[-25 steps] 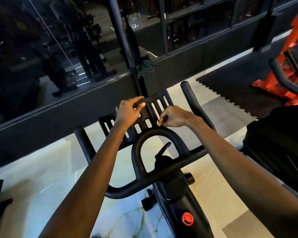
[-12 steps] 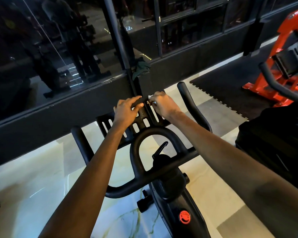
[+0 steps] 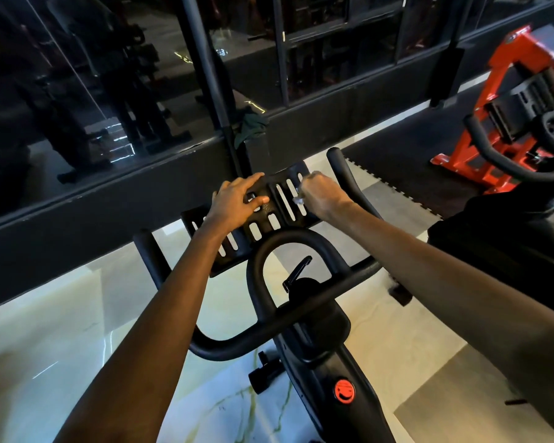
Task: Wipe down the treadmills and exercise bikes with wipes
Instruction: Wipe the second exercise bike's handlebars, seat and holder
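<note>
Left hand lies flat on the slotted tray, fingers straight and slightly spread, index reaching the far edge. Right hand is curled, fingertips pinching a small whitish wipe against the tray's right-side slots. The wipe is mostly hidden under my fingers; only a scrap shows. The tray sits just ahead of the looped handlebar on the black exercise bike. Green cloth on the window ledge beyond. Red machine to the right, well apart.

Black exercise bike, upright; small pale wipe on the right of its slotted tray
</note>
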Available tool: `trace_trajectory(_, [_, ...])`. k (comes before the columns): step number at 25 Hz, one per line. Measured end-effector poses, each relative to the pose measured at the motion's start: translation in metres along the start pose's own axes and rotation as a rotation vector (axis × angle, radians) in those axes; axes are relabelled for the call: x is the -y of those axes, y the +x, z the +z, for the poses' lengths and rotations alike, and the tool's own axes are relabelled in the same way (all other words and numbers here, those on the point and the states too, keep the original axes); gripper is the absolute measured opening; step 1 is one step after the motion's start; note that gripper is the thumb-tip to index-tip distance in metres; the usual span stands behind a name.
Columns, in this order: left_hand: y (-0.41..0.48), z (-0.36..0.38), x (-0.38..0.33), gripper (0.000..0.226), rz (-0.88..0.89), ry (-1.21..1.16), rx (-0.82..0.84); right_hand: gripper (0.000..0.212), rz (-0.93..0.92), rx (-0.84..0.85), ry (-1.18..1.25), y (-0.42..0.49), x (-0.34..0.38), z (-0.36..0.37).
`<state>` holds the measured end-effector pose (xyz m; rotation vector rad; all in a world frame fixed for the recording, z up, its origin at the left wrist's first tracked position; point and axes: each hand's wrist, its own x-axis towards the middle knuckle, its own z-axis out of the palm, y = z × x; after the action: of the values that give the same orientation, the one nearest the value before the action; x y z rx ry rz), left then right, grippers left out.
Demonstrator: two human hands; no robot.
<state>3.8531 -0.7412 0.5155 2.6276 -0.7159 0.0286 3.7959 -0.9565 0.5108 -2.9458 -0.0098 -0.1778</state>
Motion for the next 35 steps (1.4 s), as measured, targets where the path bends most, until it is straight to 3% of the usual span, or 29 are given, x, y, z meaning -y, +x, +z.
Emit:
trace_trajectory(3, [-0.002, 0.002, 0.0, 0.061, 0.017, 0.006, -0.009, 0.031, 0.104, 0.043, 0.028, -0.023, 0.001, 0.016])
trace_trajectory(6, [-0.001, 0.002, 0.002, 0.06, 0.033, 0.004, -0.007, 0.014, 0.19, 0.023, 0.205, -0.028, -0.002, 0.021])
trace_trajectory(11, [0.002, 0.001, 0.005, 0.064, 0.073, 0.041, 0.011, 0.015, 0.19, 0.169, 0.511, -0.036, 0.001, 0.008])
trace_trajectory(15, [0.002, 0.004, 0.014, 0.071, 0.143, 0.051, 0.011, 0.013, 0.298, 0.036, 0.711, -0.058, 0.005, 0.006])
trace_trajectory(23, [-0.016, 0.006, 0.037, 0.092, 0.351, 0.12, 0.051, 0.015, 0.411, -0.307, 0.447, -0.106, 0.073, 0.016])
trace_trajectory(26, [-0.018, 0.007, 0.04, 0.093, 0.379, 0.127, 0.038, 0.014, 0.393, -0.302, 0.525, -0.113, 0.096, 0.032])
trace_trajectory(30, [-0.016, 0.003, 0.04, 0.093, 0.395, 0.101, 0.045, 0.015, 0.505, -0.349, 0.588, -0.121, 0.116, 0.048])
trace_trajectory(35, [-0.017, -0.004, 0.04, 0.087, 0.381, 0.063, 0.085, 0.014, 0.494, -0.298, 0.54, -0.13, 0.124, 0.049])
